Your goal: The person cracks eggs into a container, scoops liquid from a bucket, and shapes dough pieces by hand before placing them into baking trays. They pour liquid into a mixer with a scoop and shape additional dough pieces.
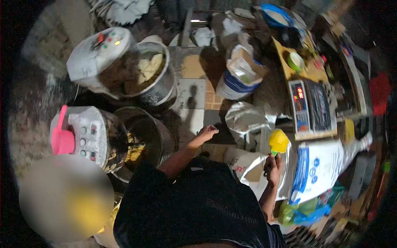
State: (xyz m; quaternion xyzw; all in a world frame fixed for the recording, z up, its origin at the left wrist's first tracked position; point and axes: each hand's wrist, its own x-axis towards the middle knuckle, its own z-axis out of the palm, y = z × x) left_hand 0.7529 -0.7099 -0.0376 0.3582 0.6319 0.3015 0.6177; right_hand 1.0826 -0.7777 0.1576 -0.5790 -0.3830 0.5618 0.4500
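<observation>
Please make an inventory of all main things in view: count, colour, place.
machines: two, whitish, left
bowls: two, greyish, beside machines
scoop: one, pink, on lower machine
open bag: one, white-blue, upper middle
shiny bag: one, silver, centre
sack: one, white-blue, right
scale: one, dark and pale, right
cup: one, green and white, upper right
basin: one, blue, upper right
tool: one, yellow and green, right of centre
shirt: one, black, bottom
left hand: one, bare, near centre
right hand: one, bare, holding tool
</observation>
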